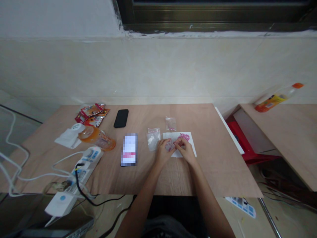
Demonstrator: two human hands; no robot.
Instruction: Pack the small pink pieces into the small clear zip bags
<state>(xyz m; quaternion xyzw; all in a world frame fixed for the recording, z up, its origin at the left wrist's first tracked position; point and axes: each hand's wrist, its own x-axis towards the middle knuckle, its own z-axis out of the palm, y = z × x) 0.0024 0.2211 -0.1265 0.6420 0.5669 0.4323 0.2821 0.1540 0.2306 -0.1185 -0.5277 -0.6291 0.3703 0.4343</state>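
A small clear plastic bag (169,145) with some pink inside lies over the white paper (193,150), between my two hands. My left hand (163,152) is closed on the bag's left side, thumb and fingers curled around it. From the right, my right hand (186,150) brings its thumb and fingertips together in a pinch beside the bag; whatever is in that pinch is too small to tell. A pile of pink beads (184,136) rests on the paper just beyond my right hand. Another clear bag (170,123) with a few pink beads lies behind the paper.
Left of my hands are clear bags (153,138), a lit phone (129,150) and a black phone (121,118). Farther left lie an orange drink bottle (99,138), snack packets (92,114), tissue (68,138) and a power strip (83,173) with cables. Another bottle (274,99) lies on the right table.
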